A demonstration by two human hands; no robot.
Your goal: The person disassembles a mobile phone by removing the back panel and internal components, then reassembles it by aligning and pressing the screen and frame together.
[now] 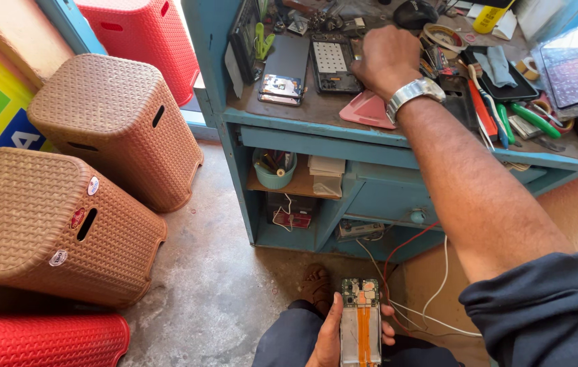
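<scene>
My left hand (330,333) holds an opened phone body (361,319) at my lap, its circuit board and orange flex cables facing up. My right hand (387,60) reaches out over the blue workbench (316,129), fingers curled down among small parts beside a bare phone frame (333,62); whether it grips anything is hidden. A metal watch (414,92) sits on that wrist. A pink triangular pick (368,109) lies just under the wrist, and a phone back cover with a small module (282,71) lies to the left.
Brown woven plastic stools (112,122) and red ones (143,34) stand on the left over the concrete floor. Screwdrivers and a green-handled tool (530,119) crowd the bench's right side. A cup of tools (274,166) sits on a shelf below; wires (404,272) hang down.
</scene>
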